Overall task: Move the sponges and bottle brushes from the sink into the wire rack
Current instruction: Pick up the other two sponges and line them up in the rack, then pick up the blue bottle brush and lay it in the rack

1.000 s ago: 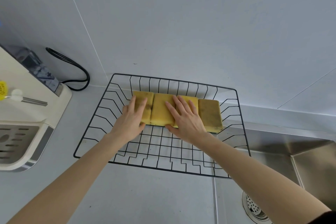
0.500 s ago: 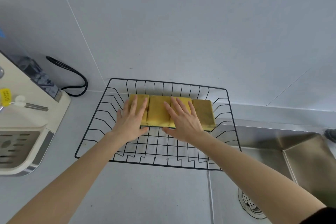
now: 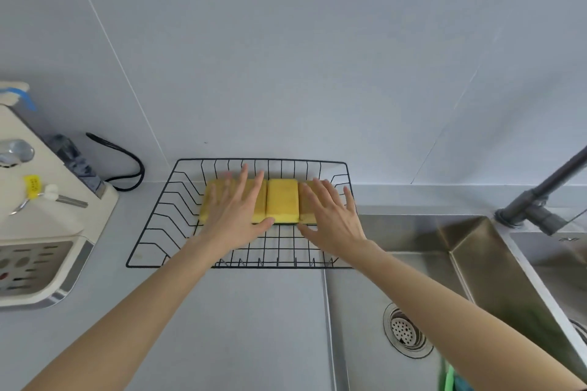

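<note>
Hands (image 3: 236, 219) (image 3: 333, 220) now spread apart, open flat on sponges (image 3: 282, 200) in wire rack (image 3: 149, 232).

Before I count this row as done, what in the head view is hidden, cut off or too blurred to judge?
- Sponges: the left hand and right hand cover the outer ones, so their count and seating are uncertain.
- Green item in the sink: cut off by the bottom edge, blurred; possibly a brush.
- Right basin: cut off by the right edge.
- Wire rack: forearms hide part of its front edge.
</note>
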A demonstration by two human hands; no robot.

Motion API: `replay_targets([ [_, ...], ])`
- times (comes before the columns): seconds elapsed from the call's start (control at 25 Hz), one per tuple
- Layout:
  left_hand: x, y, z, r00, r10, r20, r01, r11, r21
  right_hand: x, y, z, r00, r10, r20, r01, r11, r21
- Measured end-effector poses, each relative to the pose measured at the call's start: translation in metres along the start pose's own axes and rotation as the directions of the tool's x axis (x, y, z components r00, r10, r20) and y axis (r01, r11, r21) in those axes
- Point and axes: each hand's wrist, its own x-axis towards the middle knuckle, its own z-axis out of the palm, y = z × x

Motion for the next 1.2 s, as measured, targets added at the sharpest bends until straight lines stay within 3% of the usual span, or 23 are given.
replay_targets([
  [0.28,-0.035,0.079,-0.002,0.995,0.102,0.011,-0.101,0.991,-0.084,-0.068,0.045,-0.031,0.994,0.104,-0.029,-0.104,0.995,0.003],
  [0.76,-0.053,0.2,0.042,0.96,0.276,0.048,-0.26,0.941,-0.217,-0.166,0.148,-0.027,0.96,0.262,0.095,-0.26,0.965,-0.032],
  [1.2,-0.065,0.268,0.116,0.937,0.247,0.249,-0.174,0.944,-0.281,-0.207,0.221,0.013,0.924,0.229,0.308,-0.229,0.973,-0.036],
])
